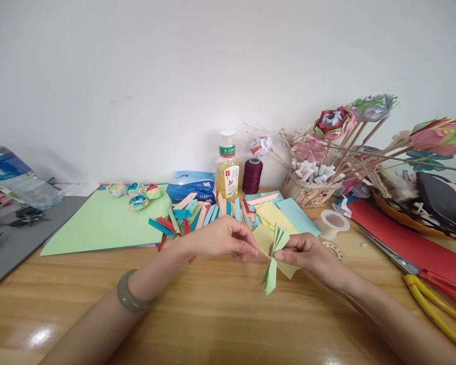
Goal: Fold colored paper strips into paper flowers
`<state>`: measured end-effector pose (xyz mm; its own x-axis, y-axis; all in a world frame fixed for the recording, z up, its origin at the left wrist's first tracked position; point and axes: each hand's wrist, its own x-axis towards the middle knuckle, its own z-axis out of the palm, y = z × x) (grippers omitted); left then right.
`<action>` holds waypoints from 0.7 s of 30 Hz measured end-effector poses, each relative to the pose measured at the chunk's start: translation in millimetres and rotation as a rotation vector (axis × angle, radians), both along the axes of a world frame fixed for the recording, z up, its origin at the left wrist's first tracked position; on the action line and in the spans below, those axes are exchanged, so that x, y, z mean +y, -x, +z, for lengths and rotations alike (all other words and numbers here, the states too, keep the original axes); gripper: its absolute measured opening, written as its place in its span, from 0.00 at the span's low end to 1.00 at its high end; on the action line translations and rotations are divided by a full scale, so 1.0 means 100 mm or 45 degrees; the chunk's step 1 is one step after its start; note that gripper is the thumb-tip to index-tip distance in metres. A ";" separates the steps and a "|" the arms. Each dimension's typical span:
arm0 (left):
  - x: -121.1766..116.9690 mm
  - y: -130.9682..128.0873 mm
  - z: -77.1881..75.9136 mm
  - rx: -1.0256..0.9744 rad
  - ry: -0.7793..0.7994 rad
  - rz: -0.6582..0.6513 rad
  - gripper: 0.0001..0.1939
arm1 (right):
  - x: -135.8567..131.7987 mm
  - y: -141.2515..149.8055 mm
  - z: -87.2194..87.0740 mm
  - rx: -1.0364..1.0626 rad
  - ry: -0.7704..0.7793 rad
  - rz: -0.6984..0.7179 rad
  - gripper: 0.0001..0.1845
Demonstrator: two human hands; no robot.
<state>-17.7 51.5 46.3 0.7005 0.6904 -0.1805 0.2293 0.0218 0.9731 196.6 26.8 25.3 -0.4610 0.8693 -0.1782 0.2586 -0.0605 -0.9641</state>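
Note:
Over the middle of the table, my right hand (304, 253) pinches a light green bundle of folded paper (278, 243) at its waist. The paper fans out above and below the fingers like a bow. My left hand (231, 239) is closed at the fingertips on a thin pale strand (264, 253) that runs to the bundle's waist. Whether the strand is thread or wire I cannot tell. Yellow paper sheets (289, 270) lie just behind and below the bundle. Beyond my left hand are folded colored paper strips (182, 214) in a heap.
A drink bottle (228, 167), a maroon thread cone (253, 175) and a blue tissue pack (192, 186) stand at the back. Green sheets (99, 223) bear paper flowers (138, 201). On the right are a basket (307, 191), a ribbon spool (333, 223) and scissors (421, 284).

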 end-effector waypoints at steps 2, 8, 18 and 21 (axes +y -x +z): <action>0.00 -0.06 -0.02 -0.065 -0.128 0.215 0.07 | 0.00 0.00 0.01 -0.022 -0.002 0.022 0.22; -0.03 -0.17 -0.13 -0.025 -0.337 0.754 0.12 | 0.00 -0.01 0.03 -0.063 -0.055 -0.124 0.25; -0.33 -0.44 -0.15 -0.138 0.008 0.558 0.13 | -0.04 0.03 0.06 -0.251 -0.248 -0.370 0.25; -0.28 -0.45 -0.18 -0.252 0.202 0.559 0.12 | -0.02 0.02 0.06 -0.251 -0.258 -0.246 0.23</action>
<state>27.6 23.5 28.0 0.3819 0.9024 -0.1997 -0.0233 0.2255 0.9740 194.3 24.4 31.5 -0.2581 0.9641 -0.0621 0.4434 0.0611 -0.8943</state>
